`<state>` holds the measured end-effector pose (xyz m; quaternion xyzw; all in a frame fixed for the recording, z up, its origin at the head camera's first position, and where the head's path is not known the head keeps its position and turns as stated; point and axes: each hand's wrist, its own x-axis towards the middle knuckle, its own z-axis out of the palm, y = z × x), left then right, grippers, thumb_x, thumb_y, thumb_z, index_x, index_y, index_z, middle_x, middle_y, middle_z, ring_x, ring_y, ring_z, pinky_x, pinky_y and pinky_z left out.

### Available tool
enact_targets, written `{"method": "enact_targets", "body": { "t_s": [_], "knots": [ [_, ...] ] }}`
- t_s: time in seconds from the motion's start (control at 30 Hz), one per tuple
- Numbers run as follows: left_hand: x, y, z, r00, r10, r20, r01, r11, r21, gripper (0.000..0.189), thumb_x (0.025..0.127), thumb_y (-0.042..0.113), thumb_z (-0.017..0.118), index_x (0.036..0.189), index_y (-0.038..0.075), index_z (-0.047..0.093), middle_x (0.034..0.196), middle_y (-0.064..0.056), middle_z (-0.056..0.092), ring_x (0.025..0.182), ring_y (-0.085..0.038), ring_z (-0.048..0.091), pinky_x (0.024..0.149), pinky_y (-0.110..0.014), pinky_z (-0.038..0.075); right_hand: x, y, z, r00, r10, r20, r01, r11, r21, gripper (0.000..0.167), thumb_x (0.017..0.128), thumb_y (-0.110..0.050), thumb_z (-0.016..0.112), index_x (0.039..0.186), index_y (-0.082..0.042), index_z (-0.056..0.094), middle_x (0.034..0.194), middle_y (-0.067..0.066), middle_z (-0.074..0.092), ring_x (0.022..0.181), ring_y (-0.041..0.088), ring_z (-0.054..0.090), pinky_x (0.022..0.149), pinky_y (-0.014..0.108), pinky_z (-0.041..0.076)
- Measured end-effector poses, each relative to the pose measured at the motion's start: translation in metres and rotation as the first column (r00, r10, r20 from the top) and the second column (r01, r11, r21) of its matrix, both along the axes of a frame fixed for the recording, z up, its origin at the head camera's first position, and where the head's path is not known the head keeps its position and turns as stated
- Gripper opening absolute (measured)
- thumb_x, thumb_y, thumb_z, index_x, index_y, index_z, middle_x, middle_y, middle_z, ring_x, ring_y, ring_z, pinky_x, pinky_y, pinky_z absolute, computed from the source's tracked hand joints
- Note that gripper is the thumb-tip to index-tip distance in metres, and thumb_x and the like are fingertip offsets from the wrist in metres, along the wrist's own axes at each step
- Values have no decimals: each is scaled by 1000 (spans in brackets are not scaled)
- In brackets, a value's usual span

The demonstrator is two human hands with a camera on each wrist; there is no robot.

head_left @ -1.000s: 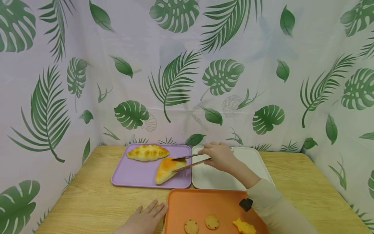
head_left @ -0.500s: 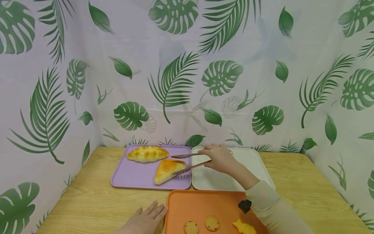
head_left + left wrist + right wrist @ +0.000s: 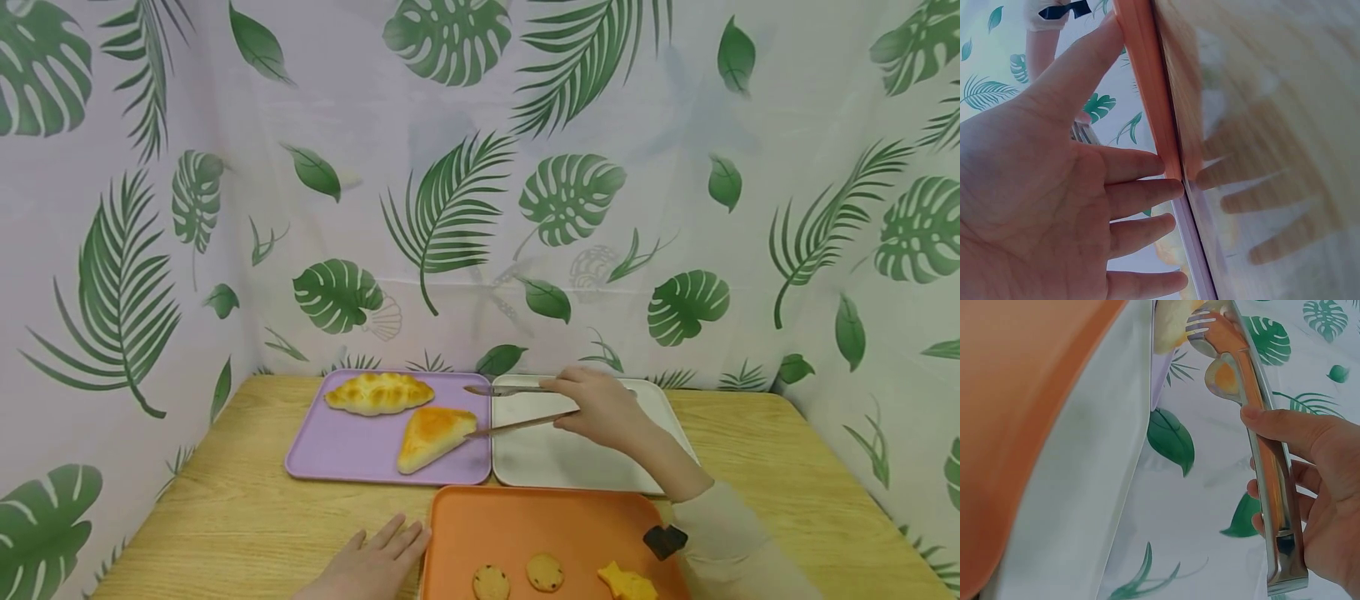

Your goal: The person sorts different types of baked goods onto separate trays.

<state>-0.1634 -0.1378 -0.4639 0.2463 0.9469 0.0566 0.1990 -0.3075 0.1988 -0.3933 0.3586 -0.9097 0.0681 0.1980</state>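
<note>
My right hand (image 3: 596, 408) grips metal tongs (image 3: 1266, 462) above the white tray (image 3: 570, 458); their arms stand apart with nothing between them. One tip of the tongs is close to the right edge of a triangular bread (image 3: 435, 437) on the purple tray (image 3: 345, 458); I cannot tell if they touch. Behind that bread lies a braided, golden loaf (image 3: 378, 393). My left hand (image 3: 371, 560) has its fingers straight, and in the left wrist view its fingertips touch the side of the orange tray (image 3: 1147, 87).
Two round cookies, a left one (image 3: 491, 582) and a right one (image 3: 544, 572), lie on the orange tray with a yellow fish-shaped piece (image 3: 628, 581). The trays stand on a wooden table (image 3: 210, 492). A leaf-print curtain (image 3: 450, 250) encloses the back and sides.
The tongs have let go of the triangular bread, which stays on the purple tray. My right hand has drawn the tongs away to the right. The left hand has stayed in place.
</note>
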Motion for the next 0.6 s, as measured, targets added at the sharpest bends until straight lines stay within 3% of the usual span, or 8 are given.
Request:
{"method": "enact_targets", "body": {
  "t_s": [0.2,0.6],
  "knots": [
    [0,0,2,1000,1,2,-1,1000,3,90,82,72,55,152,19,35,158,0,35,149,-27,27,108,-64,33,20,25,2,999,-38,5,38,999,-21,55,69,-23,88,120,-12,69,105,4,69,94,24,66,78,42,55],
    [1,-1,3,1000,3,14,-3,1000,10,90,82,70,56,153,18,34,158,-1,35,149,-27,26,109,-64,32,74,75,4,990,-123,66,126,991,-45,58,66,-23,88,120,-15,70,102,-3,68,88,18,64,72,36,54]
  ]
}}
